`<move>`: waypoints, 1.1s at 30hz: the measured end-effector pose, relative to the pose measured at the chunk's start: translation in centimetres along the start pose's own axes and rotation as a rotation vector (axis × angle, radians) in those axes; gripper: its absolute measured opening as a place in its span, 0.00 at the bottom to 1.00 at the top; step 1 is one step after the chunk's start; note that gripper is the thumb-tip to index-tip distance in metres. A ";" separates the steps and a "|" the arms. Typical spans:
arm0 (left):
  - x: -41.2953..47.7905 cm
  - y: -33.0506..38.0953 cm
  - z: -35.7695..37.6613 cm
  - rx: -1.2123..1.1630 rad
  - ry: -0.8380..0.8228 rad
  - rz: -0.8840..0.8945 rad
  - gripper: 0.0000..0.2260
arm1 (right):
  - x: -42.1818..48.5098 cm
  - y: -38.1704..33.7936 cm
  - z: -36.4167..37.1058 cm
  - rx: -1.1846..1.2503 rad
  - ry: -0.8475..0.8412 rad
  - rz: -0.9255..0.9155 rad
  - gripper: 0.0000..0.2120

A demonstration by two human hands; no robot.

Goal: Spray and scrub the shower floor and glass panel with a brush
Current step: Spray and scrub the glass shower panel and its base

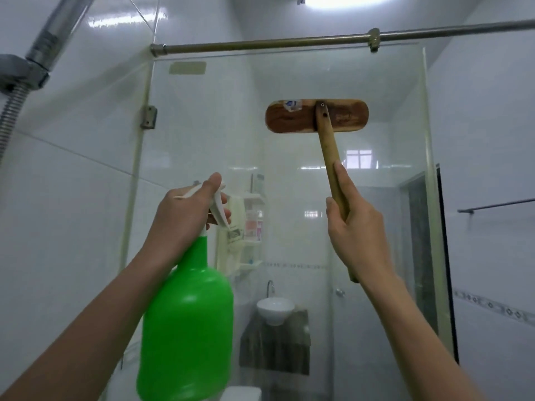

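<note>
A green spray bottle (pixel 188 322) with a white trigger head is held up at centre left. My left hand (pixel 185 215) grips its neck, fingers curled on the trigger. My right hand (pixel 356 227) grips the wooden handle of a scrubbing brush (pixel 317 115). The brush's flat wooden head lies against the upper part of the glass panel (pixel 217 125), its back facing me. The shower floor is out of view.
A metal rail (pixel 289 41) runs across the top of the glass. A shower head holder and hose (pixel 23 76) are at upper left. Through the glass I see a white sink (pixel 275 309), a shelf with bottles (pixel 253 224) and a towel bar (pixel 498 205).
</note>
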State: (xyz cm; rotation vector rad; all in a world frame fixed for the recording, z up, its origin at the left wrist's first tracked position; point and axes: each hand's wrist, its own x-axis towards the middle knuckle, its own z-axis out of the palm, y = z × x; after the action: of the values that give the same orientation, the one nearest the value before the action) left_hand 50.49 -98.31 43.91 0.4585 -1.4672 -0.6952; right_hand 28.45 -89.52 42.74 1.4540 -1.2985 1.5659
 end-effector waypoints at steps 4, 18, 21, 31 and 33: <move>-1.1 0.0 -0.2 0.041 -0.015 0.020 0.24 | -1.2 -0.3 0.1 0.004 -0.020 0.054 0.27; -0.1 -0.1 1.1 0.030 -0.023 -0.019 0.26 | -0.2 0.6 0.1 -0.095 -0.065 0.030 0.28; -0.1 -0.5 1.7 0.069 0.003 -0.027 0.27 | -0.1 1.0 0.1 -0.101 -0.062 0.043 0.28; 0.9 -0.4 3.3 0.051 0.004 -0.002 0.25 | 0.9 2.5 0.7 -0.160 -0.046 0.088 0.27; 1.2 -0.4 3.6 0.020 -0.048 0.007 0.24 | 2.1 2.5 1.4 -0.195 -0.046 0.075 0.28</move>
State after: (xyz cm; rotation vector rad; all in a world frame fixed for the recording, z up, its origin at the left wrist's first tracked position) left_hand 46.82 -98.95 44.85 0.4549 -1.5213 -0.6911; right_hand 26.23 -91.95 44.02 1.3400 -1.5039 1.4155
